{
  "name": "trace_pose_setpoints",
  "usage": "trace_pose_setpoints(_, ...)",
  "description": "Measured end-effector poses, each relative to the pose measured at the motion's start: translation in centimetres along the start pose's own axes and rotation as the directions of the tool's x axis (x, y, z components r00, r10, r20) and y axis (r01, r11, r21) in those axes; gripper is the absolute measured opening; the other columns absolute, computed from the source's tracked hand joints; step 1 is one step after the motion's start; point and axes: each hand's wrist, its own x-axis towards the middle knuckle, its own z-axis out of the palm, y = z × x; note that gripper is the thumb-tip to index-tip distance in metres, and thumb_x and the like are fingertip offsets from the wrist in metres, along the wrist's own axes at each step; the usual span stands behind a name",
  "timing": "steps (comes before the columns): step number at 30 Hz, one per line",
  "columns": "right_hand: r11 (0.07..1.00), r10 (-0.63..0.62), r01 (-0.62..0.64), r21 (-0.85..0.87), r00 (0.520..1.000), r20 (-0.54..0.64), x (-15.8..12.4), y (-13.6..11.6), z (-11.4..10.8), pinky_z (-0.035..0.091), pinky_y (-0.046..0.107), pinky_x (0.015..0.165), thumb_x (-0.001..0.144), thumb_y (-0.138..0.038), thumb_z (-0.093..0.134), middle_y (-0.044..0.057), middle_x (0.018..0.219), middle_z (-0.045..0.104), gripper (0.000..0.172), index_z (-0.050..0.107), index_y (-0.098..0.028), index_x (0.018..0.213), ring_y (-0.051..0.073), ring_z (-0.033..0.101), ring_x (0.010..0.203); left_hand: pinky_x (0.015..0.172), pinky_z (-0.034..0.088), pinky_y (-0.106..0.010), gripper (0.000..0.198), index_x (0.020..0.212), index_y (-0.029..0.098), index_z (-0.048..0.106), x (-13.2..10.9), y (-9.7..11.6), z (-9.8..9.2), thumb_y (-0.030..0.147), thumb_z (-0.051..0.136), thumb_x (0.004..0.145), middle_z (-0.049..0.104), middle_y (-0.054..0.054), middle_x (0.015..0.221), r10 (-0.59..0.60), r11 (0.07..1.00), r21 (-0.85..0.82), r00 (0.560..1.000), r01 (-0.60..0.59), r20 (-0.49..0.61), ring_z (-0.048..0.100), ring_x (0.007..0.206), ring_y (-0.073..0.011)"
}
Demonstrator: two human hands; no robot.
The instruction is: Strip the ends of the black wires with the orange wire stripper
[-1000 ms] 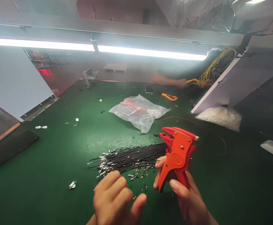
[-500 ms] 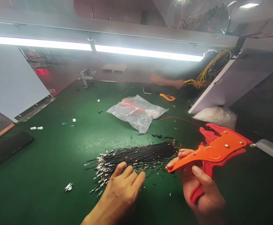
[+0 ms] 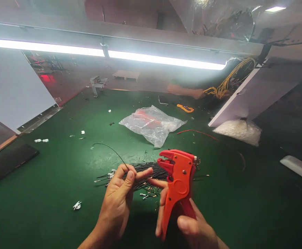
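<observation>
Between thumb and fingers, my left hand (image 3: 120, 193) pinches a thin black wire (image 3: 113, 149), whose far end arcs up and to the left. My right hand (image 3: 192, 221) grips an orange and red wire stripper (image 3: 179, 180), its notched jaws pointing left and apart, with no wire seen in them. One finger of that hand stretches toward my left hand. Behind both hands lies a bundle of black wires (image 3: 143, 169) with metal terminals at the left end and bare copper tips at the right, partly hidden by the hands and tool.
A clear plastic bag (image 3: 151, 124) with red and white contents lies beyond the bundle. Farther back are a yellow tool (image 3: 185, 108) and a phone-like slab (image 3: 162, 100). A bag of pale pieces (image 3: 239, 131) sits right; another person's arm (image 3: 184, 91) shows at the far side.
My left hand has risen from the bundle with one black wire pinched. My right hand has brought the wire stripper leftward and turned it more upright, near my left hand.
</observation>
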Motion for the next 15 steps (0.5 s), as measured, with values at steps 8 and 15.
trace_pose_setpoints(8, 0.978, 0.086, -0.107, 0.180, 0.989, 0.119, 0.8, 2.1, 0.5, 0.050, 0.020, 0.056, 0.074, -0.039, 0.078, 0.005, 0.077, 0.071, 0.044, 0.066, -0.013, 0.109, 0.013, 0.066, 0.059, 0.075, 0.053, -0.018, 0.031, 0.070, 0.020, 0.067, 0.3, 0.8, 0.1, 0.036, 0.093, 0.066, 0.074, 0.003, 0.074, -0.060, 0.963, -0.263, 0.998, 0.057, -0.002, 0.066, 0.071, -0.0097)
trace_pose_setpoints(15, 0.972, 0.039, -0.064, 0.226, 0.993, 0.113, 1.0, 0.7, 0.5, 0.052, 0.023, 0.059, 0.079, -0.037, 0.073, 0.010, 0.103, 0.068, 0.042, 0.067, -0.014, 0.113, 0.013, 0.070, 0.062, 0.090, 0.051, -0.027, 0.031, 0.086, 0.019, 0.078, 0.5, 0.9, 0.2, 0.044, 0.089, 0.070, 0.080, -0.008, 0.089, -0.106, 0.991, -0.083, 0.994, 0.103, -0.036, 0.070, 0.095, -0.0201)
